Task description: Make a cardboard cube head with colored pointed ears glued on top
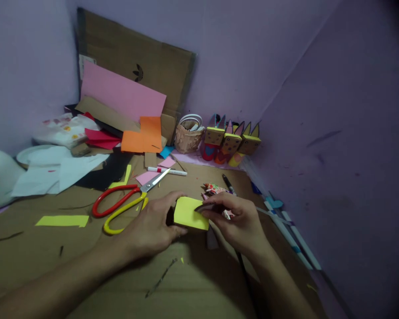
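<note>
My left hand (156, 223) grips a small box with a yellow top (189, 213) by its left side, fingers behind and thumb in front. Between thumb and fingertips, my right hand (237, 219) pinches a small dark pointed piece (204, 207), which touches the right part of the yellow top. Left of my left hand lie large scissors (148, 186) with one red and one yellow handle, blades apart. Under the box, a greyish strip (212, 239) is partly in shadow.
Behind are a white marker (168, 171), orange paper (142, 137), pink paper (123, 91), a small basket (189, 135) and several box-headed figures with pointed ears (232, 141). A yellow strip (62, 220) lies left; white-and-blue sticks (291, 232) lie along the right wall.
</note>
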The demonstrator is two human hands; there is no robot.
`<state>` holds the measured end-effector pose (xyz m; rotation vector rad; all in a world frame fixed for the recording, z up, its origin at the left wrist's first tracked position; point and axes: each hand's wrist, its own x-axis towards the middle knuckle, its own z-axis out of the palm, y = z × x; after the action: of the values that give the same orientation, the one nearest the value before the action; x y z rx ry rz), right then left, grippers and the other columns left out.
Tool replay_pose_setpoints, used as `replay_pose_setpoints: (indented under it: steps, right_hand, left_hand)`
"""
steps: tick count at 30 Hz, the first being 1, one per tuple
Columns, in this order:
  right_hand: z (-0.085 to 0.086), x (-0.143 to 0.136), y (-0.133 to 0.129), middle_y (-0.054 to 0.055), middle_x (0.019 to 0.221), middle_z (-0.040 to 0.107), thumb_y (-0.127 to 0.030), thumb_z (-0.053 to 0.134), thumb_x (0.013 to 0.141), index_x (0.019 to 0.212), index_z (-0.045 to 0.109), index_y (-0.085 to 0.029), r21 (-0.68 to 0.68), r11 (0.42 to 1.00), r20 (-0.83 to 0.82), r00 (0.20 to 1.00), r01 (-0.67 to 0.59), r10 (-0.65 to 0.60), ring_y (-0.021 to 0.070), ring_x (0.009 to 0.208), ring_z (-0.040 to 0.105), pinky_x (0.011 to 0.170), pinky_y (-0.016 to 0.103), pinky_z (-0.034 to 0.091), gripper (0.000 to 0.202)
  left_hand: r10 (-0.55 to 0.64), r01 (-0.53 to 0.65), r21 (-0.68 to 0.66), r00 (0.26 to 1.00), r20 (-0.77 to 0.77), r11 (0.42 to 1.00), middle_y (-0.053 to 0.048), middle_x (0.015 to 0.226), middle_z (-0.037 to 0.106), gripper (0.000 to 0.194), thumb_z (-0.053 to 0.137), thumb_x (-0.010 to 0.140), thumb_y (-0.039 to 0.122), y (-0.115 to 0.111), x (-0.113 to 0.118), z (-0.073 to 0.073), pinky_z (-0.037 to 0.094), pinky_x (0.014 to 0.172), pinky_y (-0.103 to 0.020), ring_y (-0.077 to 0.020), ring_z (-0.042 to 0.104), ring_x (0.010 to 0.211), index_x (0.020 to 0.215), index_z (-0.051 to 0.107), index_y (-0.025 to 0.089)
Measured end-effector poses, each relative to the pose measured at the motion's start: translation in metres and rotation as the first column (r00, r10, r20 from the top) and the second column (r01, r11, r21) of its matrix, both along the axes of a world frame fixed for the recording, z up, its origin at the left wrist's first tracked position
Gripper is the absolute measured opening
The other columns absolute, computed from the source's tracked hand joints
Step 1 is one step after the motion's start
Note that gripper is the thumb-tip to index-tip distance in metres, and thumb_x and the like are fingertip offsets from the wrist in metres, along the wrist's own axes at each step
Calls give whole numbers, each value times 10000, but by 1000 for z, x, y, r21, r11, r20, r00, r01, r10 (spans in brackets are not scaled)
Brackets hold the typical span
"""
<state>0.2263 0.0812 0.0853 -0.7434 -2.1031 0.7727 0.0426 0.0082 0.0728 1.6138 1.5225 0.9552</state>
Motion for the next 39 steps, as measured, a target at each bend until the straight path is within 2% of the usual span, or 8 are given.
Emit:
replay_pose_setpoints:
  steps: [6, 18, 23, 26, 28, 31, 34, 39]
  right_hand:
    - [5, 1, 3, 19, 686, 713, -106, 670, 719, 745, 702, -202, 89, 996, 76, 997, -9, 2, 167, 636, 643, 599, 270, 470, 104]
    - [5, -3, 2, 15, 654, 721, -130, 704, 649, 696, 719, -184, -208, 977, 3, 998, 55, -56, 152, 596, 639, 552, 243, 487, 73]
    - [12, 1, 0, 64, 737, 731, -227, 721, 655, 795, 724, -167, -186, 980, -31, 997, 70, -77, 186, 634, 643, 536, 276, 488, 153]
    - [15, 2, -1, 73, 743, 726, -250, 684, 701, 766, 724, -174, -142, 987, -66, 994, 74, -84, 207, 693, 653, 573, 297, 496, 107]
    - [13, 0, -2, 55, 676, 710, -249, 672, 709, 720, 719, -178, -168, 982, -87, 991, 87, -103, 193, 643, 647, 541, 282, 493, 85]
    - [10, -4, -4, 6, 502, 639, -287, 677, 695, 672, 705, -171, -380, 921, -145, 979, 81, -146, 137, 429, 578, 407, 238, 459, 121]
    - [11, -6, -6, 1, 462, 631, -325, 725, 634, 617, 703, -161, -569, 822, -197, 966, 26, -167, 122, 381, 565, 396, 238, 500, 167]
    - [14, -11, -7, 4, 438, 632, -312, 771, 558, 553, 697, -152, -661, 751, -227, 949, 15, -219, 112, 373, 572, 394, 223, 525, 177]
  left_hand:
    - [-29, 28, -20, 999, -23, 999, 35, 865, 628, 376, 658, 677, 191, 0, -1, 6, 425, 658, -249, -158, 579, 773, 1032, 546, 247]
    - [-21, 22, 3, 999, -50, 1000, 28, 893, 633, 399, 687, 663, 208, 0, -2, 4, 428, 680, -258, -166, 581, 802, 1036, 551, 243]
    - [-19, 19, 10, 999, -46, 1000, 12, 939, 635, 429, 675, 663, 199, 1, -2, 2, 441, 699, -273, -179, 587, 835, 1068, 540, 242]
    - [-13, 13, -3, 998, -54, 1000, 13, 909, 635, 401, 669, 665, 213, 1, -1, 4, 441, 668, -268, -175, 584, 800, 1046, 543, 237]
    - [-13, 12, -16, 999, -53, 1000, 16, 902, 638, 395, 669, 667, 219, 1, -1, 5, 440, 662, -266, -173, 585, 792, 1040, 541, 238]
    - [-11, 9, -28, 998, -62, 1000, 16, 900, 640, 371, 673, 670, 226, 1, 0, 7, 437, 658, -263, -176, 588, 799, 1016, 540, 233]
    - [-8, 7, -20, 997, -82, 1000, 20, 895, 636, 366, 681, 665, 235, 1, -1, 7, 436, 654, -262, -174, 585, 793, 1002, 539, 232]
    - [1, -2, -7, 993, -115, 1000, 14, 928, 641, 412, 680, 662, 234, 1, -1, 7, 443, 692, -276, -185, 587, 832, 1047, 533, 242]
